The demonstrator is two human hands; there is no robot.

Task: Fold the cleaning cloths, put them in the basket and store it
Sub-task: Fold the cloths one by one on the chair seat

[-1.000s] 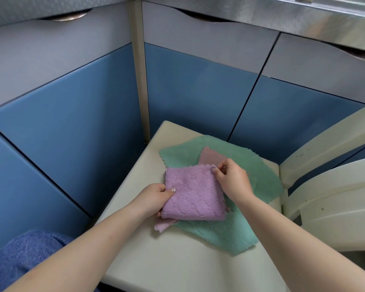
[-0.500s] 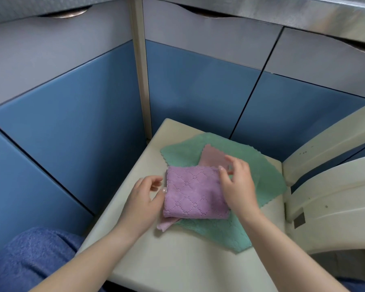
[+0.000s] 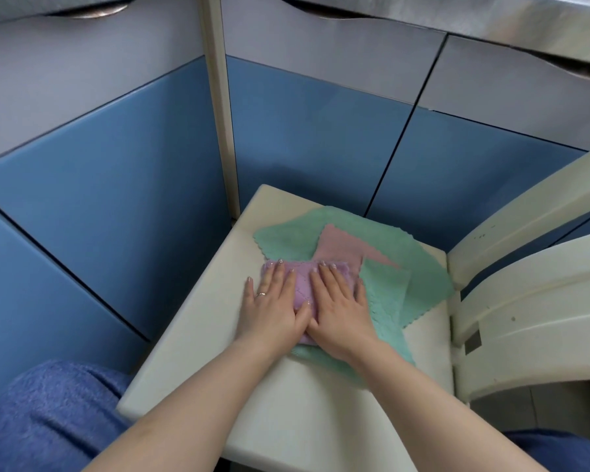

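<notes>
1. The left hand [image 3: 272, 310] and right hand [image 3: 338, 310] lie flat, fingers straight, side by side on the folded purple cloth [image 3: 302, 284], apparently pressing its crease so the fold holds.
2. That cloth sits on the green cloth [image 3: 419, 267] and pink cloth [image 3: 341, 247], both unfolded, on the pale table [image 3: 286, 420].
3. No basket is in view.
</notes>
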